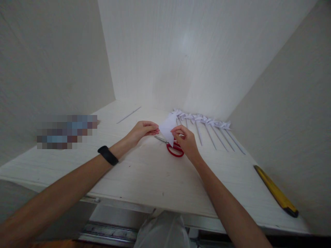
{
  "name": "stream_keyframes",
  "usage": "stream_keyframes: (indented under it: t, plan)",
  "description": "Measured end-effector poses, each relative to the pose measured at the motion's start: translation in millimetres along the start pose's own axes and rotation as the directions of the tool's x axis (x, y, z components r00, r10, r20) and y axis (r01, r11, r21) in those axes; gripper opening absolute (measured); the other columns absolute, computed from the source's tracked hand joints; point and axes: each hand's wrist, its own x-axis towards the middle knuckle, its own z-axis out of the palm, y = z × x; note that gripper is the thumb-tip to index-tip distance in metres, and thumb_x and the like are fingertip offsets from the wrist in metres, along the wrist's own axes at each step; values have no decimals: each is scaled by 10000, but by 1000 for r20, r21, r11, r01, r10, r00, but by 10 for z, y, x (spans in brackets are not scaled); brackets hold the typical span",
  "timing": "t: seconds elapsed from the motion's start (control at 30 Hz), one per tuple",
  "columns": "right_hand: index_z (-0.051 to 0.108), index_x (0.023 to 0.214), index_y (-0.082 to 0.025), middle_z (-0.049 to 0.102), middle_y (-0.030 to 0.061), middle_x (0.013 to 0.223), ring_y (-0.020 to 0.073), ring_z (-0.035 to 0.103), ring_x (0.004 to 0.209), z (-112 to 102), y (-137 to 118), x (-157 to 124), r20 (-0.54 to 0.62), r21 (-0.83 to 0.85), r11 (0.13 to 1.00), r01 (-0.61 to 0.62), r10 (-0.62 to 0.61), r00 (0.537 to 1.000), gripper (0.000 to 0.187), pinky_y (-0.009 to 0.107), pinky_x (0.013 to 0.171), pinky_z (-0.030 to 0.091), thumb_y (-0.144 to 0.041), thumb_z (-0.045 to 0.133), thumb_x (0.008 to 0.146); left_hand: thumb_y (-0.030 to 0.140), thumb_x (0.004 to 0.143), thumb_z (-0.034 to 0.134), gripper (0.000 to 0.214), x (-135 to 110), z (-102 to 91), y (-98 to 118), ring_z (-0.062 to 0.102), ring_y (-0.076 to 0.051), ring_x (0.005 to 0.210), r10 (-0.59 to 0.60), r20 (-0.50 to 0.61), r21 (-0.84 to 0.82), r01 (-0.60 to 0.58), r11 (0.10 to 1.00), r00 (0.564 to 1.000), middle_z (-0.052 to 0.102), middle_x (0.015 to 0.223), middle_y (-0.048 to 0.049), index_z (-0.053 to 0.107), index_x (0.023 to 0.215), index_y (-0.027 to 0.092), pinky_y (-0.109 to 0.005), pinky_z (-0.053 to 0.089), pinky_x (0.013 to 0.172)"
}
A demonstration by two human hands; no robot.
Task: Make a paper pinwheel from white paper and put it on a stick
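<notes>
Between my two hands a small sheet of white paper is held up over the desk. My left hand pinches its left corner with thumb and fingers. On the right side, my right hand grips the paper's edge between thumb and forefinger. Just beneath lie scissors with red handles, partly covered by the paper and my right hand; a blade points left. Behind my right hand, several paper pinwheels on thin white sticks lie in a row, their heads towards the back wall.
A single thin white stick lies at the back left of the white desk. A yellow and black utility knife lies by the right wall. Something pixelated rests at the left wall. Panels enclose the desk at back and sides.
</notes>
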Motion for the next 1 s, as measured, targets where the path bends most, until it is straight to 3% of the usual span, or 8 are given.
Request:
stream_keyframes:
  t: [0.43,0.63,0.83,1.0]
  plan:
    - [593,820,-218,637,15,773,149,619,692,8,3,-6,1,-87,996,24,-24,1000,63,228,539,473,-239,537,800,275,646,765,218,36,-32,-86,640,-108,683,12,57,69,-16,997,998,697,739,-45,689,769,112,-237,515,755]
    - [579,821,-221,627,3,757,127,590,621,22,-1,-12,30,-65,997,50,-49,998,55,226,536,467,-233,531,798,288,633,760,232,23,-18,-83,644,-120,687,-32,54,79,27,997,998,699,747,-57,675,753,109,-261,517,759]
    - [467,975,-239,585,-51,717,95,519,516,20,29,-2,15,30,996,-89,88,996,230,213,486,457,-305,562,776,286,647,751,200,26,-29,-90,624,-109,664,69,31,97,-71,993,997,683,697,-34,669,720,120,-247,513,743]
    - [464,966,-224,554,-74,649,83,495,477,8,91,28,48,107,973,-207,203,978,278,210,472,447,-361,568,747,283,632,762,206,23,-14,-72,636,-122,678,76,16,87,-77,993,997,690,707,-42,675,719,117,-272,519,774]
